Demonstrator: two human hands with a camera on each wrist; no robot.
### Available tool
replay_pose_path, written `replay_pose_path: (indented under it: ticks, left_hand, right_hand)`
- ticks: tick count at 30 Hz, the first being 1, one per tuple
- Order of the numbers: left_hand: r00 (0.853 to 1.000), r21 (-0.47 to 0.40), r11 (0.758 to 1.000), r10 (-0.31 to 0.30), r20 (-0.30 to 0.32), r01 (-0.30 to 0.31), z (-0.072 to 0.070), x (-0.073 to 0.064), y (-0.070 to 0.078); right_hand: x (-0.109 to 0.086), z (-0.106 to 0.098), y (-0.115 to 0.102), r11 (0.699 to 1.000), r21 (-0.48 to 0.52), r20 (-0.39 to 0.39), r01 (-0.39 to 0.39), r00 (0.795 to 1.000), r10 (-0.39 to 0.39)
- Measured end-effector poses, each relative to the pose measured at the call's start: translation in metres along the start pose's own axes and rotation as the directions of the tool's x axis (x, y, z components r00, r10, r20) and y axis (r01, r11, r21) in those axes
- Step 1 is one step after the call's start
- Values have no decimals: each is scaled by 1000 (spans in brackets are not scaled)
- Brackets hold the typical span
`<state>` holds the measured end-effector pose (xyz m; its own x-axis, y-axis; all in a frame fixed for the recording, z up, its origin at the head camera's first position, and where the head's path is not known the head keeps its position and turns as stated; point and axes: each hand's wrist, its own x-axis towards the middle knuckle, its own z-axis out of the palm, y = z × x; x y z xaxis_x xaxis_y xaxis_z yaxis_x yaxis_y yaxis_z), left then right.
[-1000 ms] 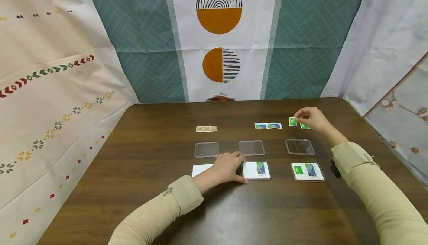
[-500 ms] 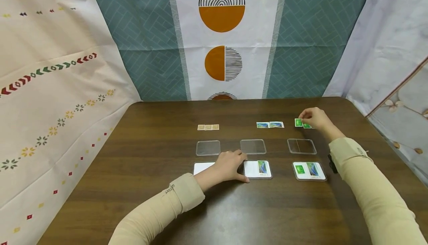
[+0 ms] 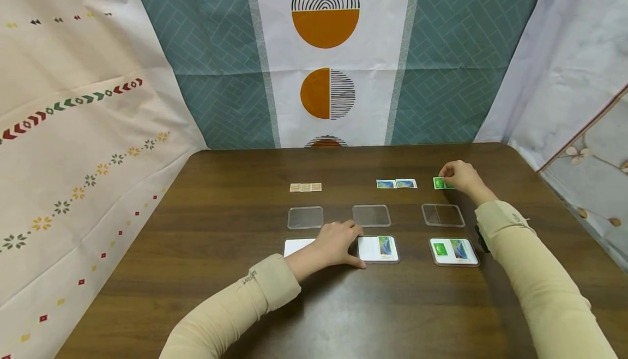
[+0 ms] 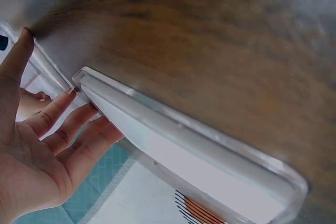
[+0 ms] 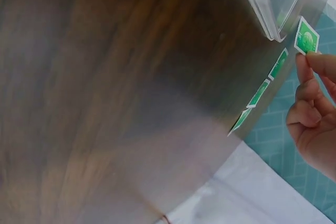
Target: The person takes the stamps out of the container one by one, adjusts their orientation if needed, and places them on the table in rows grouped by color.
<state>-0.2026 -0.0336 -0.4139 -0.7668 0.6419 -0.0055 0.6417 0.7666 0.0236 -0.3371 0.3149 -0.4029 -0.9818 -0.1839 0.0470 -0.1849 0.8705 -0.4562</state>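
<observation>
My right hand is over the far right of the table. In the right wrist view its thumb and index finger pinch a small green stamp with a white border. Beside it a row of green stamps lies on the wood. My left hand rests on the table between two clear cases, its thumb and index finger spread at the left edge of the middle case, which holds a white card and a blue-green stamp. Its other fingers lie near the left case, partly hidden by that hand in the head view.
A case with a green and a blue-green stamp lies at the right. Clear lids form a row behind the cases. Tan stamps and blue-green stamps lie farther back. Patterned cloths hang around the table.
My right hand has come slightly nearer with the green stamp, now lower beside the other green stamps. My left hand stays put at the middle case.
</observation>
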Motion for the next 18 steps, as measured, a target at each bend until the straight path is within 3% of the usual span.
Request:
replay_pose_path:
  ticks: [18]
  left_hand:
    - [1000, 7, 1000, 2, 12, -3, -1, 1, 0]
  right_hand:
    - [6, 5, -11, 994, -99, -29, -56, 998, 53]
